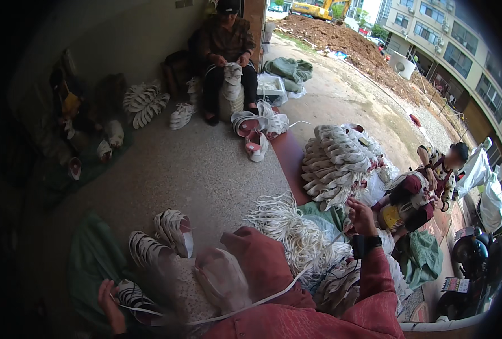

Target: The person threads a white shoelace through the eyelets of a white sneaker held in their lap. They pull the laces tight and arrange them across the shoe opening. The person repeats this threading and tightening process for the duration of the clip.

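Beyond a lace heap (293,226), a larger shoe pile (341,161) is seen; nearer, a single shoe (224,281) is propped. By the right hand (364,218) and the left hand (110,305) — fingertips pinched — one long white lace (282,292) is held, stretched past that shoe.

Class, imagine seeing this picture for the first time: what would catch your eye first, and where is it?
Probably the heap of white shoes, right of centre, with tangled laces below and left of it. Next, one long lace sweeping across the lap toward the raised right hand. At the top, a yellow excavator stands behind brown soil.
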The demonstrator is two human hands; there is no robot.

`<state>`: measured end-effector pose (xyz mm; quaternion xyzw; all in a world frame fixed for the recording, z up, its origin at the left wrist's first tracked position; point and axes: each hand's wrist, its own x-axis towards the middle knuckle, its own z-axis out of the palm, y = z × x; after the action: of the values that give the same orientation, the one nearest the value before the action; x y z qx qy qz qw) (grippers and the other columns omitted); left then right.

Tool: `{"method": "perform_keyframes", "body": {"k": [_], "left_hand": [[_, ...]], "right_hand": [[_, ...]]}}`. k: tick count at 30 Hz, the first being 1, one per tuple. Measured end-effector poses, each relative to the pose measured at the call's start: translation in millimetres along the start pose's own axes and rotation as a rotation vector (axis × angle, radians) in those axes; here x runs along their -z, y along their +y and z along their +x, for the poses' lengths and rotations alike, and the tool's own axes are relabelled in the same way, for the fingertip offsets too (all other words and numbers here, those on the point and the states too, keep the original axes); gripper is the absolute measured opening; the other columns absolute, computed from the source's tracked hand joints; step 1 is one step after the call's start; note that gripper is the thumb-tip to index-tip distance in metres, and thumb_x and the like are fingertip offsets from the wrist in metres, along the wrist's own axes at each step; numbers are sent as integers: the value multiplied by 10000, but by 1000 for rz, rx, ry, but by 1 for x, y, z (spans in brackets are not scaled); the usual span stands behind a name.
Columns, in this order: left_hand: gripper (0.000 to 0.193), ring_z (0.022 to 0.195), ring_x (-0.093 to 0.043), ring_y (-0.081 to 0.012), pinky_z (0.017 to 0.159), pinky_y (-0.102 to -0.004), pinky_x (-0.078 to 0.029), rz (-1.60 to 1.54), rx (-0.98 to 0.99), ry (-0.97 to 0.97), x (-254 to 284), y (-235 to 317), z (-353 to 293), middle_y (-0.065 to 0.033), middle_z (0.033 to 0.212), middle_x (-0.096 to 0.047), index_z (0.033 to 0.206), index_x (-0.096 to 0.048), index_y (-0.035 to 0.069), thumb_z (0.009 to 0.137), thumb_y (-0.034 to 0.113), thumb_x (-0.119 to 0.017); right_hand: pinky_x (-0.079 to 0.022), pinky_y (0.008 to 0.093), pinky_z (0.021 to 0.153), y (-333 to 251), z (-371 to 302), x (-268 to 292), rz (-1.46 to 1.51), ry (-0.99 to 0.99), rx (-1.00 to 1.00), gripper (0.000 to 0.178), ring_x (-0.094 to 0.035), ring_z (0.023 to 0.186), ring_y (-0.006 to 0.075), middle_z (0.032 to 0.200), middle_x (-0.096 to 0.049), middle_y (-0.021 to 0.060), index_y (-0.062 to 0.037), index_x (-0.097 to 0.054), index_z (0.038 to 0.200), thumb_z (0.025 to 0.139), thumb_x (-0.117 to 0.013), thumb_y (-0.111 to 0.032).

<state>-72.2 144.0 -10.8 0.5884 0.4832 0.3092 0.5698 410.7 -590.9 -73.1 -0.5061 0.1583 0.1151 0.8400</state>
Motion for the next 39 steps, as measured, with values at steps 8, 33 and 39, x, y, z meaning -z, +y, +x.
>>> {"method": "perform_keyframes", "body": {"k": [8,33,39], "left_hand": [[432,1139,-640,-195,913,-291,-497,91,-267,-791,-224,-45,-68,-153,1285,-652,1368,-550,-56,999,167,-520],[492,1321,-510,-418,1106,-448,-397,500,-711,-701,-262,-42,-138,-306,1399,-527,1440,-434,-79,1082,244,-338],[457,1272,-548,-423,1064,-449,-436,476,-811,-702,-257,-45,-144,-299,1355,-562,1428,-446,-79,1074,197,-359]], "right_hand": [[-506,357,685,111,-126,-247,-809,-839,445,352,-660,799,218,959,-684,148,33,-644,1159,1021,-552,-278],[-569,418,720,227,-138,-280,-1499,-1079,806,206,-644,904,355,965,-647,188,4,-662,968,889,-562,-158],[-581,415,682,235,-152,-269,-1570,-940,929,192,-662,911,352,965,-661,189,-2,-656,942,879,-586,-169]]}}
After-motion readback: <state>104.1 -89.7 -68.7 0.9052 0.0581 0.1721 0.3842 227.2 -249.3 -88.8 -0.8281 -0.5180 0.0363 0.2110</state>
